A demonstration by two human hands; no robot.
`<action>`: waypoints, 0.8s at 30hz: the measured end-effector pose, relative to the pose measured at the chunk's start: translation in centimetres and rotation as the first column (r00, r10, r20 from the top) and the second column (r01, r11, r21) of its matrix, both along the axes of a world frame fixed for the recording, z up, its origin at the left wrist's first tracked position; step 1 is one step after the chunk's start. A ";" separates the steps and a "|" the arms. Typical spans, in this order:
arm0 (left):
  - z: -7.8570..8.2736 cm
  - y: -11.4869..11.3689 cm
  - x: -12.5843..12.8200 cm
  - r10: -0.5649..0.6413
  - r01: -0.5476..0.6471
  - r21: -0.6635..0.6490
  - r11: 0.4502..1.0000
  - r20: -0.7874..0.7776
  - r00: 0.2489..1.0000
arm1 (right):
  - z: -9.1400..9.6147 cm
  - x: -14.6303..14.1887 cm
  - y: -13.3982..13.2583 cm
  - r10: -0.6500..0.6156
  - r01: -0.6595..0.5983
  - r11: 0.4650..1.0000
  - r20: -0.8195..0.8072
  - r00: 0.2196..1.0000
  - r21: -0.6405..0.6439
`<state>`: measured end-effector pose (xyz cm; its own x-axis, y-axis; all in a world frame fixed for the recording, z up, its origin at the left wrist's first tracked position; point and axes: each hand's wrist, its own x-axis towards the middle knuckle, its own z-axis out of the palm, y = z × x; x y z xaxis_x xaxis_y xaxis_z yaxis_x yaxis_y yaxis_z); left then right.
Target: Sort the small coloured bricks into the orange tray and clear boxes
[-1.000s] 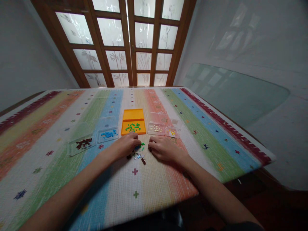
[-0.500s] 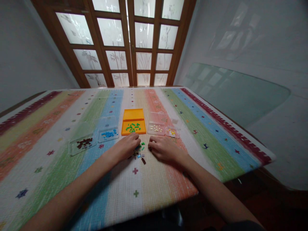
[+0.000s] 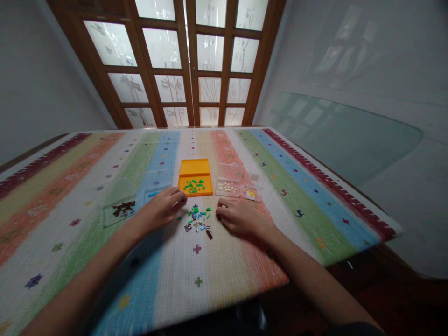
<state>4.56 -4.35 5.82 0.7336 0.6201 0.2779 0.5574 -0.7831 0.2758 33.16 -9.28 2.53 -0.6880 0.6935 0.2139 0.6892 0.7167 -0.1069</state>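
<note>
My left hand (image 3: 164, 205) hovers over the near right part of the clear box of blue bricks (image 3: 153, 193), partly covering it. Its fingers are pinched together; whatever is between them is too small or hidden to make out. My right hand (image 3: 240, 215) rests on the cloth with fingers curled closed, and their inner side is hidden. Between the hands lies a loose pile of small toy bricks (image 3: 199, 216) in green, blue, brown and grey. A dark brown brick (image 3: 209, 234) sits at the pile's near edge.
Behind the pile stands an open orange box (image 3: 194, 166) with green bricks inside. Clear boxes hold brown bricks (image 3: 123, 208) at left, and cream bricks (image 3: 229, 187) and yellow bricks (image 3: 250, 192) at right. A striped tablecloth (image 3: 178, 275) covers the table.
My left hand has moved left from above the pile to the blue-brick box, uncovering more of the pile. My right hand has stayed in place.
</note>
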 end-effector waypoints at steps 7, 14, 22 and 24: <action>0.5 1.8 -5.3 0.301 -0.304 0.051 0.951 0.059 0.952 | 0.2 -0.1 -0.1 -0.007 0.007 1.000 0.003 1.000 -0.014; -1.1 2.5 -6.4 0.371 -0.375 0.016 0.927 0.111 0.922 | 0.7 -0.1 -0.4 -0.021 0.021 0.999 -0.004 1.000 -0.042; -1.6 2.4 -6.7 0.435 -0.439 -0.025 0.898 0.183 0.881 | 0.3 0.0 -0.2 -0.009 0.008 0.999 -0.016 1.000 -0.039; -1.7 2.3 -6.8 0.456 -0.461 -0.024 0.887 0.197 0.868 | 0.3 0.0 -0.2 -0.014 0.013 0.999 -0.017 1.000 -0.042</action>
<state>-2.22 -2.05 4.15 0.2996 0.8654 0.4016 0.7934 -0.4598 0.3989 33.14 -9.51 2.83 -0.6751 0.7113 0.1958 0.6965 0.7020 -0.1487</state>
